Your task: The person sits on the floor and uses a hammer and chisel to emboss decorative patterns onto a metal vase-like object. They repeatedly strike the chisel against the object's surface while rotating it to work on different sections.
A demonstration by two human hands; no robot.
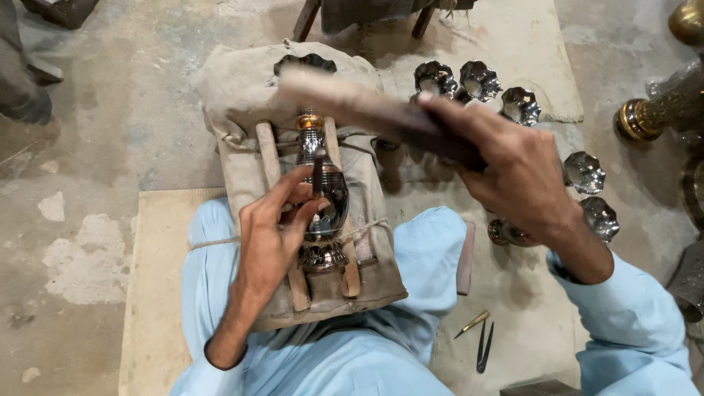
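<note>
Hands (275, 235) (517, 172): 1 chisel (318, 174), 1 mallet (367, 110), 1 vase (323, 198).

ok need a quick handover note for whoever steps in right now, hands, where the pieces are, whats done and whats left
Left hand: fingers pinch a small dark punch-like tool, tip set on the metal vase-shaped piece.
Right hand: grips a flat wooden mallet, raised above the piece and blurred with motion.
The piece lies between two wooden sticks, tied with cord on a padded cloth block across the lap.
Done: cannot tell how much of the surface is worked.
Left: about six shiny flower-shaped cups sit on the floor to the right; a pointed brass tool and a dark pair of tweezers lie by the right knee.
</note>
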